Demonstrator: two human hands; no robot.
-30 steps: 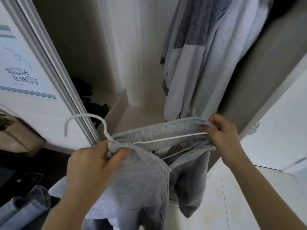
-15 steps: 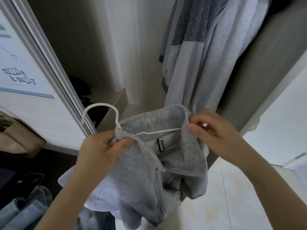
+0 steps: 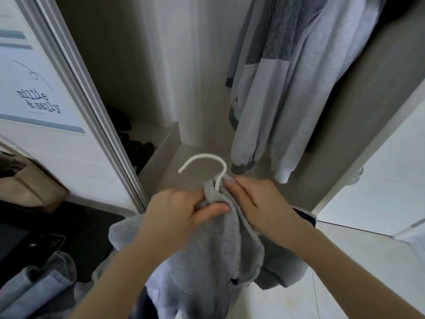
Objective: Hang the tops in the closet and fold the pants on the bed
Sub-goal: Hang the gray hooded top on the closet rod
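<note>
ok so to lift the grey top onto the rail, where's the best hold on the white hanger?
Probably the neck of the white hanger, just under the hook, taken from below. The hook curves up free of the grey top; the left hand and right hand already bunch fabric there, so the hook's opening stays clear.

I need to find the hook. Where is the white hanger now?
In the head view, the white hanger pokes up at centre from the grey top, between both hands.

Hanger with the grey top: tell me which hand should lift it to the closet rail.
Left, probably. The left hand grips the grey top bunched just under the white hanger hook; the right hand only holds fabric beside it.
</note>
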